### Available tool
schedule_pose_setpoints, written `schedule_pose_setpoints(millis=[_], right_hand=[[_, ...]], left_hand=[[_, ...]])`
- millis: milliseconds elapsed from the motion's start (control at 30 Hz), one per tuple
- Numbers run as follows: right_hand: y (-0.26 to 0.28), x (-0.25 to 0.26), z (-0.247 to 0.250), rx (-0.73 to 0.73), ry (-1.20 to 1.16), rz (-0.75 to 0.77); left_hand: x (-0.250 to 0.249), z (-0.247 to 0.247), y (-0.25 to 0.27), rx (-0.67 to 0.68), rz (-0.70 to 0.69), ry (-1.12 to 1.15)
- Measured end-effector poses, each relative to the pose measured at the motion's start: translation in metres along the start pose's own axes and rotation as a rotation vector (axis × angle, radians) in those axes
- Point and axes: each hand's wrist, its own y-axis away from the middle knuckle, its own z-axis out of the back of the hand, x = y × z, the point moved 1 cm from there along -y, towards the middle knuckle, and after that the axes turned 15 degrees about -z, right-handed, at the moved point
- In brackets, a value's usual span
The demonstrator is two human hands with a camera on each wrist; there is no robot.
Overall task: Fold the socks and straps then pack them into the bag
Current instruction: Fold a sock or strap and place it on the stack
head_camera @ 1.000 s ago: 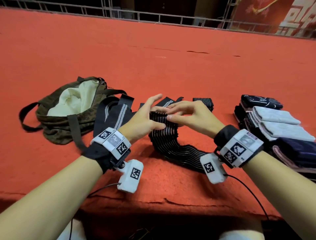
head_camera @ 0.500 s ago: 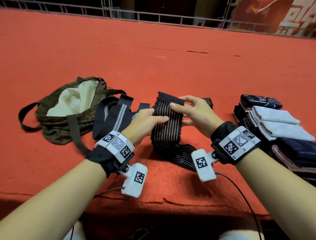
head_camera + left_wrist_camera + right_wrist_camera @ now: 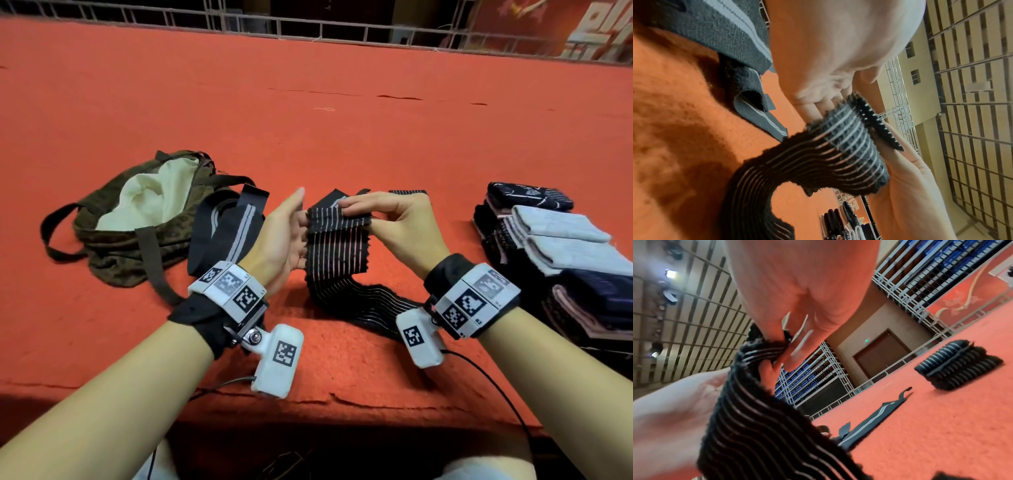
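Note:
A long black strap with thin white stripes point(image 3: 337, 253) rises from the red carpet, its tail curling toward me. My right hand point(image 3: 356, 209) pinches its folded-over top end between thumb and fingers; the right wrist view shows the fingertips point(image 3: 789, 352) on the strap point(image 3: 760, 418). My left hand point(image 3: 301, 222) stands with straight fingers and raised thumb, pressing the strap's left edge point(image 3: 849, 154). The olive bag point(image 3: 137, 219) lies open at the left, pale lining showing. Folded socks point(image 3: 555, 240) are stacked at the right.
Black straps with a grey stripe point(image 3: 226, 226) lie loose between the bag and my left hand. A rolled striped strap point(image 3: 407, 192) sits behind my right hand, also in the right wrist view point(image 3: 957, 365). A railing point(image 3: 308, 27) bounds the carpet's far edge.
The strap's upright top end has been turned over and down by my right hand. My left thumb has come off the strap, and that hand now stands flat against its edge.

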Motion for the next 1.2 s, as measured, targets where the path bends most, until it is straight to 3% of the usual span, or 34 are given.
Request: schedule_pose_setpoints(millis=[267,333,467,533,633,667,767,833,900,1033,1200], right_hand=[[0.002,-0.004,0.002,0.075,0.179,0.080],[0.002,-0.002,0.002,0.131,0.126,-0.009],[0.004,0.009,0.000,0.247,-0.285,-0.481],[0.006,0.013,-0.005,0.258,-0.177,-0.502],[0.004,0.023,-0.006,0.156,-0.155,-0.438],[0.002,0.027,-0.004,0.149,-0.201,-0.443],[-0.004,0.038,0.000,0.186,-0.347,-0.478],[-0.008,0.040,0.004,0.177,-0.376,-0.494],[-0.010,0.036,0.009,0.152,-0.357,-0.505],[0.000,0.016,0.012,0.171,-0.326,-0.566],[0.011,-0.006,0.002,0.070,-0.227,-0.428]], left_hand=[[0.007,-0.004,-0.001,-0.060,-0.136,-0.215],[0.008,-0.003,-0.002,-0.061,-0.174,-0.247],[0.004,-0.001,-0.003,-0.079,-0.286,-0.301],[-0.005,-0.005,0.000,-0.082,-0.387,-0.346],[-0.014,-0.008,0.004,-0.077,-0.500,-0.408],[-0.014,-0.008,0.003,-0.041,-0.445,-0.382],[-0.013,-0.010,0.005,0.164,-0.072,-0.243],[-0.015,-0.013,0.010,0.229,0.058,-0.050],[-0.017,-0.013,0.011,0.239,0.120,0.076],[-0.008,-0.009,0.011,0.231,0.101,-0.133],[0.007,-0.003,0.011,0.181,0.077,-0.066]])
